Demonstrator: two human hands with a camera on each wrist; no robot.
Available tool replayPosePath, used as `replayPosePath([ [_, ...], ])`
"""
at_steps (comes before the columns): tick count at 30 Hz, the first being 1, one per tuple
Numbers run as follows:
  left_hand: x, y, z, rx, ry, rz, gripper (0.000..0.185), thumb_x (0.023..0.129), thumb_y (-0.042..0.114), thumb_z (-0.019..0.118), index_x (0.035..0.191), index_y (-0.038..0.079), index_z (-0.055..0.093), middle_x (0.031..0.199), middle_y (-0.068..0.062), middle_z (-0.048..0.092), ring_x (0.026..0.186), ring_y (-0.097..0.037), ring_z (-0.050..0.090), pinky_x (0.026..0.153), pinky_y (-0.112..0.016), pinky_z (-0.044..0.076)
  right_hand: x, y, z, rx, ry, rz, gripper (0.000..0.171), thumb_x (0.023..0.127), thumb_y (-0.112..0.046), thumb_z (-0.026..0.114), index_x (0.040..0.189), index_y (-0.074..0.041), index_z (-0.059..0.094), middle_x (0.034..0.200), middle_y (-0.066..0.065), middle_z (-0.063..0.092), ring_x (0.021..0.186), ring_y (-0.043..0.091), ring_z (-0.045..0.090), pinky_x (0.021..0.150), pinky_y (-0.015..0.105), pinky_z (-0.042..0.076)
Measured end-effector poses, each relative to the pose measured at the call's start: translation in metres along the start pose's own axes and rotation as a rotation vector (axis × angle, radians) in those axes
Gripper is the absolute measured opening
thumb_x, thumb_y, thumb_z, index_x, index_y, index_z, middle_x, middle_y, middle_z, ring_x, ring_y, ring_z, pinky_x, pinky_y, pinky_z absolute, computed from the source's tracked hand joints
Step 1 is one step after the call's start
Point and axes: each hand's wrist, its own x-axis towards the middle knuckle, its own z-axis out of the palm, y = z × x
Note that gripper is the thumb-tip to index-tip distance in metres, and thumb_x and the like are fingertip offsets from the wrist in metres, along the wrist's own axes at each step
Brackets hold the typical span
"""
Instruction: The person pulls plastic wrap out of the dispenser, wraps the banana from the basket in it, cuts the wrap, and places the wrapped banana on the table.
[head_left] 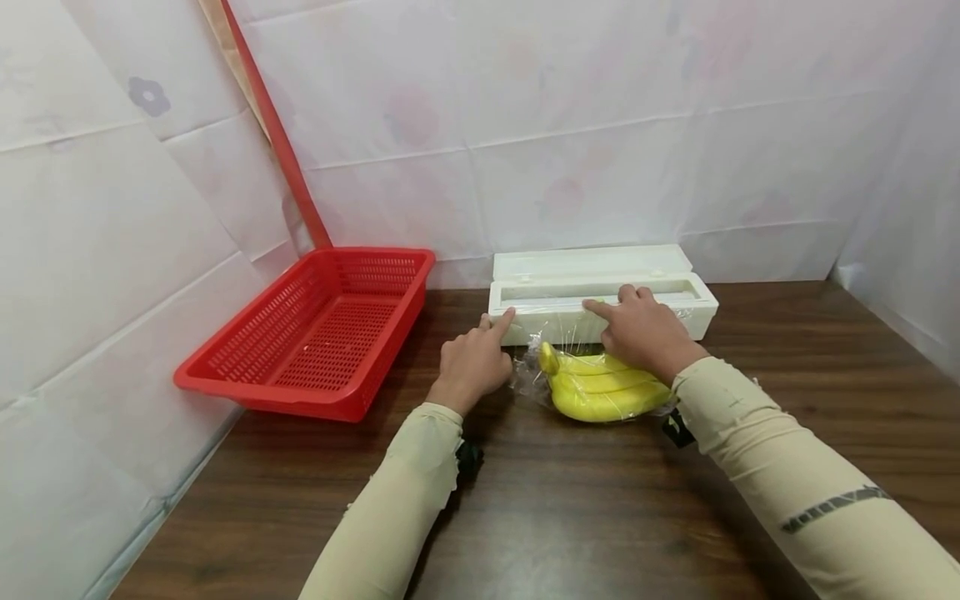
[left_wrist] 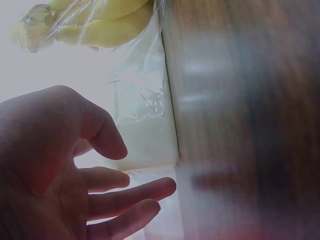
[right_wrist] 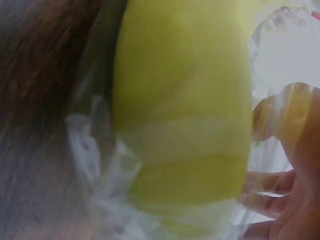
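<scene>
A white cling film dispenser box (head_left: 693, 321) stands with its lid (head_left: 592, 262) raised at the back. Clear film (head_left: 531, 379) runs from its front and wraps a bunch of yellow bananas (head_left: 609, 402) lying before it. My left hand (head_left: 474, 362) is at the box's front left corner, one finger extended along the edge; in the left wrist view its fingers (left_wrist: 135, 194) are spread and hold nothing. Over the bananas reaches my right hand (head_left: 647, 329), a fingertip at the box's front rim by a small greenish piece (head_left: 597, 301). Bananas partly hide that hand in the right wrist view.
A red perforated plastic basket (head_left: 300, 396) sits to the left on the dark wood table (head_left: 555, 517). Pale patterned sheets (head_left: 585, 133) hang behind and to the left. A red strip (head_left: 281, 133) runs up the back left corner.
</scene>
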Motion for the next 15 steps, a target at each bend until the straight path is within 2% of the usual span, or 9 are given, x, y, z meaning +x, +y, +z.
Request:
replayPosePath([
  [8, -0.0002, 0.0015, -0.0019, -0.007, 0.003, 0.002, 0.074, 0.088, 0.017, 0.051, 0.157, 0.035, 0.032, 0.154, -0.015, 0.042, 0.065, -0.03, 0.057, 0.048, -0.04, 0.042, 0.001, 0.003, -0.0037, -0.022, 0.021, -0.02, 0.05, 0.094, -0.015, 0.055, 0.144, -0.015, 0.056, 0.108, 0.024, 0.057, 0.093, 0.038, 0.053, 0.063, 0.048, 0.051],
  [15, 0.0008, 0.0, -0.0002, 0.009, -0.005, -0.008, 0.074, 0.088, 0.018, 0.051, 0.157, 0.036, 0.032, 0.154, -0.015, 0.042, 0.08, -0.034, 0.064, 0.052, -0.041, 0.043, 0.0012, 0.0054, -0.005, -0.012, 0.01, -0.011, 0.048, 0.094, -0.015, 0.057, 0.141, -0.012, 0.059, 0.108, 0.019, 0.059, 0.092, 0.034, 0.053, 0.067, 0.046, 0.051],
])
